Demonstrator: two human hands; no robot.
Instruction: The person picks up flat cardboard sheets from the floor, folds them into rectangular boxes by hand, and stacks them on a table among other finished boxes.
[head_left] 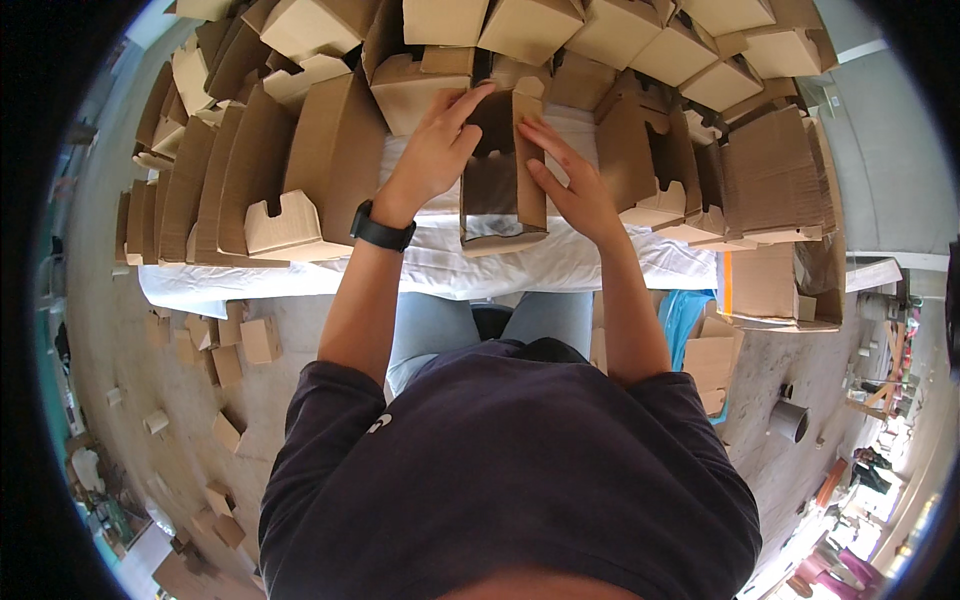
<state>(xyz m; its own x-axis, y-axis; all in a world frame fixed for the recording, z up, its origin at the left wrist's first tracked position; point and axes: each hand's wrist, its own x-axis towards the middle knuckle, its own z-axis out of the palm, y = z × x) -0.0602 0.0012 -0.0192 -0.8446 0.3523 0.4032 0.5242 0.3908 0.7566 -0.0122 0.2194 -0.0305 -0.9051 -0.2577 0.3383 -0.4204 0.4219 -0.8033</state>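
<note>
An open-topped brown cardboard box [532, 195] stands in front of me, between my hands, on the white cloth [440, 255]. My left hand [437, 148] is at its far left corner. The index finger stretches toward the far end and the thumb is apart; the other fingers are partly hidden. A dark watch band circles that wrist. My right hand [573, 185] lies along the box's right wall, its extended fingertips touching near the top edge. The inside of the box is shadowed, with a pale patch at its near end.
Rows of similar boxes [335, 165] crowd the left, and more boxes [650, 160] stand at right. Others are stacked [530, 25] along the far side. Loose cardboard pieces [228, 340] lie on the floor at left. A grey bucket [788, 420] is at lower right.
</note>
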